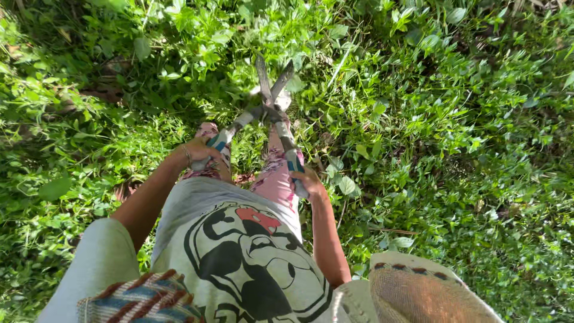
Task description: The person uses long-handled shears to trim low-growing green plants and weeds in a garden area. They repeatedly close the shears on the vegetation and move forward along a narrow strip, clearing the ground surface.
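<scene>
I hold a pair of long-handled garden shears (270, 101) out in front of me. Its grey blades are crossed and slightly apart, pointing away over low green weeds (418, 119). My left hand (199, 152) grips the left handle, which has a blue and white grip. My right hand (306, 181) grips the right handle the same way. A thin bracelet shows on my left wrist. Below the hands are my pale printed shirt and pink patterned trousers.
Dense leafy ground cover (89, 90) surrounds me on all sides, bright in the sun on the right and shaded at the top left. A woven hat brim (418, 293) and a striped woven strap (143, 299) fill the bottom edge.
</scene>
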